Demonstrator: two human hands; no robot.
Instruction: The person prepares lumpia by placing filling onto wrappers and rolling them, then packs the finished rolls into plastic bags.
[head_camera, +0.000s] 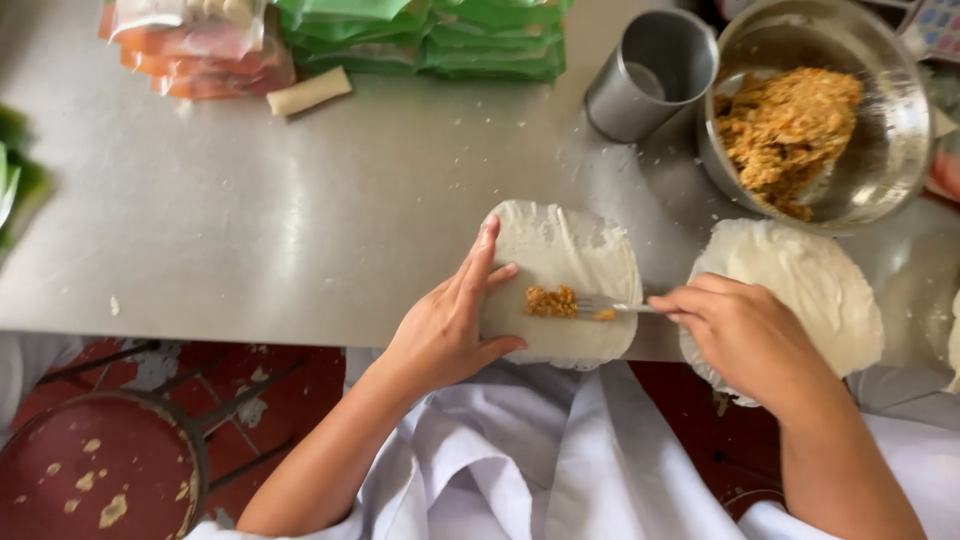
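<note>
Head view | right hand (745, 335) fingers grasp fork (615, 307), handle hidden | left hand (447, 325) fingers released, flat on wrapper (565, 255)

A steel bench (300, 220) carries green packets (440, 35) and orange packets (200, 50) at its far edge, with one finished roll (308, 91) just beside them. A steel cup (650, 72) stands near the packets. Below the bench, a red stool (100, 465), apparently flaking, stands on the floor.

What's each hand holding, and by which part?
Right hand grips a metal fork by its handle end, tines on orange filling. Left hand holds nothing; fingers lie flat on the left edge of the round white wrapper.
</note>
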